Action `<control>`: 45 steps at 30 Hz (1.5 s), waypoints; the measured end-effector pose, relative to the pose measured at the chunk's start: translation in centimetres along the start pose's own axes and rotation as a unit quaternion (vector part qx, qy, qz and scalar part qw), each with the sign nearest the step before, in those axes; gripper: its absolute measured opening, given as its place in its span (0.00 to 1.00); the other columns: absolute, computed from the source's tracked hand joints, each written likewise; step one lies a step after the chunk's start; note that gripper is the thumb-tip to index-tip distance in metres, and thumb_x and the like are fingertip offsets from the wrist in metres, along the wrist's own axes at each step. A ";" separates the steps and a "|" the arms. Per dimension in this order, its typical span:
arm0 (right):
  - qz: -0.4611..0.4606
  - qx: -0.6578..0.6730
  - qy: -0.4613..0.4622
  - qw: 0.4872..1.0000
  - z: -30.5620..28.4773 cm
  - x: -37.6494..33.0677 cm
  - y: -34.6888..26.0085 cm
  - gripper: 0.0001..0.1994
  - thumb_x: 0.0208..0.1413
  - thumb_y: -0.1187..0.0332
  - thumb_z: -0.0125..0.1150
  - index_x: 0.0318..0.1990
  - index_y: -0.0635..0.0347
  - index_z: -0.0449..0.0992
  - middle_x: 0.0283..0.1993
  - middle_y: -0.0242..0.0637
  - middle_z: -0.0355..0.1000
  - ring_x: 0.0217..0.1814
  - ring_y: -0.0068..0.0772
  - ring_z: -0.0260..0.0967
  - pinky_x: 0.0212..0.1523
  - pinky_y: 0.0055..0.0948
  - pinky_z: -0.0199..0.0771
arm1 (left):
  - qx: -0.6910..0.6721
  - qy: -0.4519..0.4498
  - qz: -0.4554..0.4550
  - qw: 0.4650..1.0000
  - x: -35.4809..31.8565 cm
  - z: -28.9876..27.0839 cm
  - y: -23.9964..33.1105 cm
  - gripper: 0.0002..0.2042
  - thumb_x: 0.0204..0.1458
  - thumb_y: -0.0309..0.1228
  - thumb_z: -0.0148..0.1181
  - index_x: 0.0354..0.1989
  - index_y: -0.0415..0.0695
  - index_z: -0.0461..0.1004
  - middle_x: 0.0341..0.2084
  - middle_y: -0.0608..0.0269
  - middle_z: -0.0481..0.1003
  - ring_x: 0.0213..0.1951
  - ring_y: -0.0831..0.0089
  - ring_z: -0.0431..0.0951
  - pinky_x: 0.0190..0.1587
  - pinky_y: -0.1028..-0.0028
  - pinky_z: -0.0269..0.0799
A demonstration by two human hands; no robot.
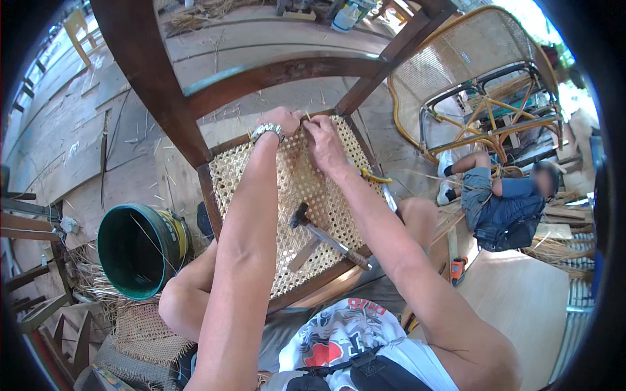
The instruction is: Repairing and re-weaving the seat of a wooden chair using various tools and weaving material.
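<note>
Woven cane webbing [248,171] covers the seat of a dark wooden chair frame [147,78] in front of me. At its far edge, my left hand [280,120] is closed, fingertips down by the frame, a metal watch on that wrist. Close beside it, my right hand [324,143] pinches at the same edge; what the fingers of either hand hold is too small to make out. Thin pegs stick up along that edge. On the webbing nearer me lie a hammer [329,240] and a flat wooden piece [304,254]. Yellow-handled pliers [375,177] rest by the right rail.
Left of the chair stands a green bucket [130,251], with loose cane strips and woven scraps [147,332] below it. A rattan-framed piece of furniture [469,58] is at the far right. Another person [499,205] sits nearby, near an orange tool [458,269].
</note>
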State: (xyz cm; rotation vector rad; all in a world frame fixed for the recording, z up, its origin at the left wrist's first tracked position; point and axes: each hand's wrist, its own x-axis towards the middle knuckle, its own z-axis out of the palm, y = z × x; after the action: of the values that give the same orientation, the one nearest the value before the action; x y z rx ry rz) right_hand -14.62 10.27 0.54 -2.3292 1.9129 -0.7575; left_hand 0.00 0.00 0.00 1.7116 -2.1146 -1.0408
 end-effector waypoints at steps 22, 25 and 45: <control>0.179 0.106 0.082 0.975 0.1 2.4 0.8 0.14 0.49 0.65 0.70 0.41 0.62 0.83 0.44 0.43 0.74 0.50 0.45 0.71 0.55 0.39 0.70 | -0.206 0.036 0.079 0.975 2.6 1.0 0.7 0.17 0.52 0.44 0.70 0.35 0.41 0.85 0.28 0.62 0.83 0.30 0.78 0.78 0.38 0.73 0.74; 0.192 0.090 0.095 0.973 0.6 2.6 -0.7 0.11 0.50 0.65 0.70 0.39 0.60 0.83 0.43 0.41 0.74 0.50 0.45 0.71 0.54 0.40 0.70 | -0.339 0.026 0.147 0.929 3.4 1.9 -0.8 0.19 0.49 0.47 0.68 0.35 0.41 0.85 0.28 0.55 0.83 0.31 0.68 0.83 0.39 0.69 0.76; 0.194 0.012 0.215 0.957 2.1 2.7 -1.9 0.03 0.51 0.73 0.60 0.29 0.63 0.77 0.38 0.47 0.71 0.46 0.51 0.69 0.50 0.45 0.69 | -0.098 0.078 0.075 0.989 3.5 2.0 0.4 0.21 0.51 0.48 0.65 0.46 0.46 0.81 0.41 0.52 0.82 0.46 0.58 0.81 0.50 0.64 0.75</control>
State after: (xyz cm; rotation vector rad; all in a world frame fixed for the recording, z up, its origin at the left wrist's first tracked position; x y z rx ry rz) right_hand -11.77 7.63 0.18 -1.7811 2.4010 -1.3027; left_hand -2.52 -2.43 -2.07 1.4672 -1.9396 -0.9995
